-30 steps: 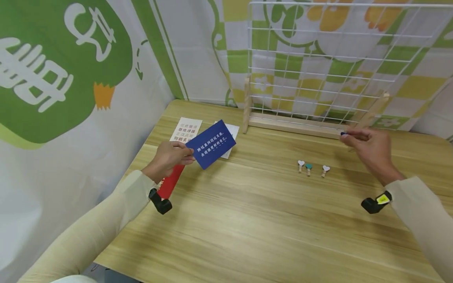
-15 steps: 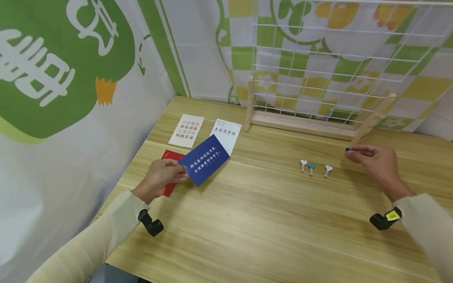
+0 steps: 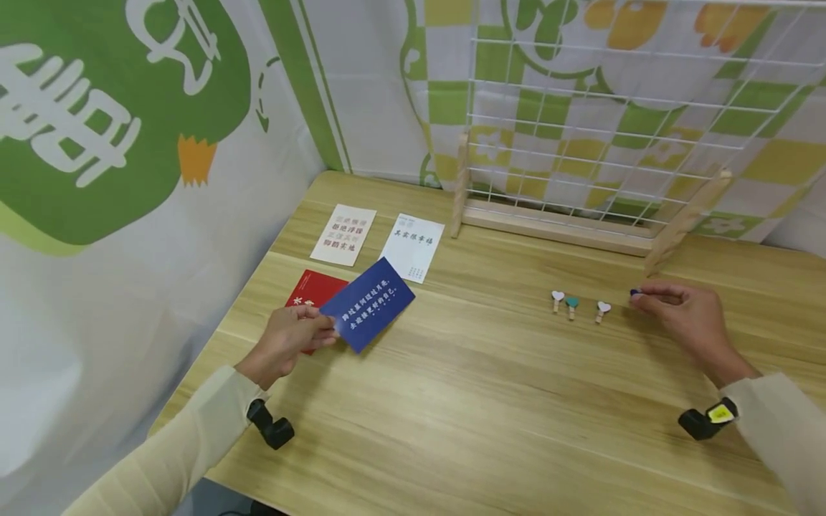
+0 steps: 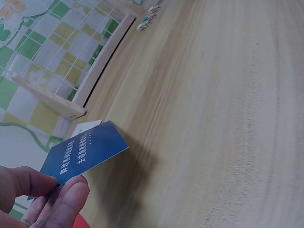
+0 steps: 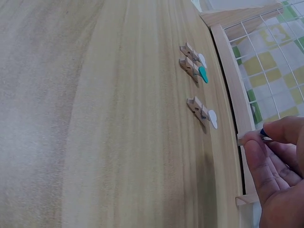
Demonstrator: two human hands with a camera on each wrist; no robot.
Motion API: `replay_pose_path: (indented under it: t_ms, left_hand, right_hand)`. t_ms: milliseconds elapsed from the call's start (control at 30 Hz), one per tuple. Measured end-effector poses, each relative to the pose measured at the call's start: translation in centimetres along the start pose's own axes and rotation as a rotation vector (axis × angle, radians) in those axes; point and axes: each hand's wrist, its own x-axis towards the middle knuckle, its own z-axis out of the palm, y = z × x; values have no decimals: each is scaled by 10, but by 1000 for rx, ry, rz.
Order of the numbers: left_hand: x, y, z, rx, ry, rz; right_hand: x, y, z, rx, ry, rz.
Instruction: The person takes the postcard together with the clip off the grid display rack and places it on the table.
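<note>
In the head view my left hand [image 3: 284, 344] pinches a corner of a blue card [image 3: 369, 304] with white lettering, tilted above the table. Partly behind that hand and card lies a red card [image 3: 319, 288]. A cream card [image 3: 343, 235] and a white card [image 3: 411, 247] lie flat beyond. Over at the right, my right hand [image 3: 687, 319] pinches a small clothespin [image 5: 263, 133] between thumb and fingers; its dark blue end shows and the rest is mostly hidden. Just left of it lie a teal-heart clothespin [image 3: 571, 307] and two white-heart clothespins [image 3: 603, 311].
A white wire grid [image 3: 581, 132] stands upright in a wooden base [image 3: 561, 228] at the back of the table [image 3: 452, 416]. Printed cloth [image 3: 381, 86] hangs behind the table and along its left side.
Both hands have moved nearer in the head view, away from the grid and the far cards. The blue card now uncovers the white card more. Both grips stay the same.
</note>
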Motion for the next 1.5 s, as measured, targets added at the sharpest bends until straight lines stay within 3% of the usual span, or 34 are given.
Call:
replay_pose_path:
  t_ms: [500,633,1067,1500]
  left_hand:
    - [-7,-17,4,-30,23,-8]
    - [-8,-21,5,-44,30,-31]
    - [-13,-35,10,-59,56,-99]
    - [-20,-46,15,-73,43,-159]
  right_hand:
    - [-10,10,0,-41,-57,90]
    - [-12,13,0,36,-87,110]
    - [-17,23,5,506,-210,89]
    - [-13,25,3,590,-240,129]
